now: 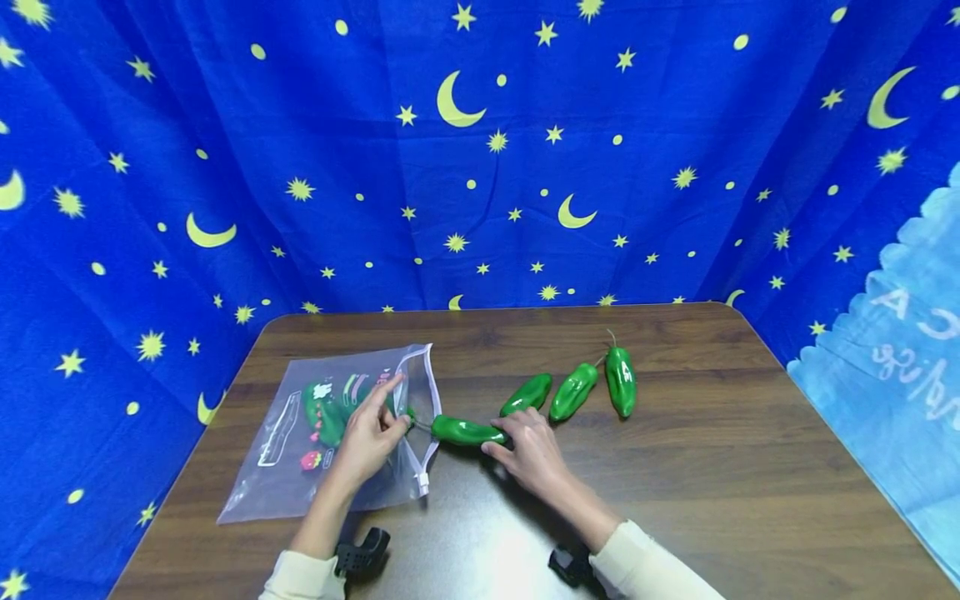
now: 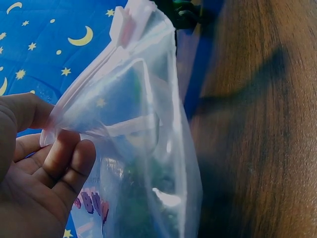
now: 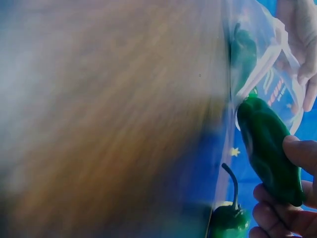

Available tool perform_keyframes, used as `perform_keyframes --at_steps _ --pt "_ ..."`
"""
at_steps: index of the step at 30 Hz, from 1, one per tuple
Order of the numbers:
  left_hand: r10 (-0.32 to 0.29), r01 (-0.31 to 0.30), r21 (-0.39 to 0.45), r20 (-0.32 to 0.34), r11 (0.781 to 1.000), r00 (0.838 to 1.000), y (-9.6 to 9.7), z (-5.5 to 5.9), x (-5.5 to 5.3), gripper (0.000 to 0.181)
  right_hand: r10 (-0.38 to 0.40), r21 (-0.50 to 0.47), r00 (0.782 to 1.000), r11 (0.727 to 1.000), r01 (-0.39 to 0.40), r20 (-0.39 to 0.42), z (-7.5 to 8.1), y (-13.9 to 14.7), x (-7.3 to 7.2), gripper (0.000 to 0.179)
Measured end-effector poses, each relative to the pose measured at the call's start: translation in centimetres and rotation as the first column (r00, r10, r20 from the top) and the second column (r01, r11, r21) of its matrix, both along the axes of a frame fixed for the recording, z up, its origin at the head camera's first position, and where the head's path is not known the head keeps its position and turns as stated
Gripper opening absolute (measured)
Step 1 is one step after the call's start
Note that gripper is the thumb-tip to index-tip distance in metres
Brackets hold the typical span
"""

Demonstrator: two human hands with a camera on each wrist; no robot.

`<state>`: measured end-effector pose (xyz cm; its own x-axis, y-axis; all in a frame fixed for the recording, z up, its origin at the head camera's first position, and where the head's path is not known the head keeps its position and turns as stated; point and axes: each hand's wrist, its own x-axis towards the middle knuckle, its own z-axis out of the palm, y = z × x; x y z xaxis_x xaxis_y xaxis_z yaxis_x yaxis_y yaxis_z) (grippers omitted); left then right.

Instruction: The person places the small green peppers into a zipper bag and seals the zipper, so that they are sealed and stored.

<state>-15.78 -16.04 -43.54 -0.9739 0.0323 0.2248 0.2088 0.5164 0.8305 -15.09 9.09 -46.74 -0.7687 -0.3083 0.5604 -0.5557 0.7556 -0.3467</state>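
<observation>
A clear zip bag (image 1: 258, 483) with printed pictures lies on the left of the table, with green peppers (image 1: 322, 417) showing through its film. My left hand (image 1: 367, 437) pinches the zip edge between thumb and fingers; the left wrist view shows the mouth (image 2: 124, 94) lifted apart there. In my right hand (image 1: 532, 457) is a glossy green pepper (image 1: 467, 432), gripped by its blunt end between thumb and fingers. Its stem end points left into the bag's mouth, as the right wrist view also shows with the pepper (image 3: 267, 148) right at the bag's edge.
Three more green peppers lie just beyond my right hand: one close by (image 1: 528, 392), a second (image 1: 573, 392) and a third (image 1: 621, 383) farther right. The zip slider (image 1: 423, 482) sits at the bag's near corner. A blue star-and-moon curtain (image 1: 480, 167) hangs behind the brown table (image 1: 712, 467).
</observation>
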Motion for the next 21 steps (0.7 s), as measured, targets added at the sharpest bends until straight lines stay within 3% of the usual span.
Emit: perform_keyframes --at_steps 14,21 --pt "0.009 -0.009 0.0 0.021 1.0 1.0 0.2 -0.1 -0.1 0.067 -0.015 0.03 0.999 0.999 0.014 0.028 0.0 -2.9 -1.4 0.034" --pt "0.011 -0.01 -0.014 0.012 1.0 1.0 0.3 0.0 -0.2 0.065 -0.007 0.097 1.0 0.995 0.004 0.029 0.0 -4.3 -2.1 0.035"
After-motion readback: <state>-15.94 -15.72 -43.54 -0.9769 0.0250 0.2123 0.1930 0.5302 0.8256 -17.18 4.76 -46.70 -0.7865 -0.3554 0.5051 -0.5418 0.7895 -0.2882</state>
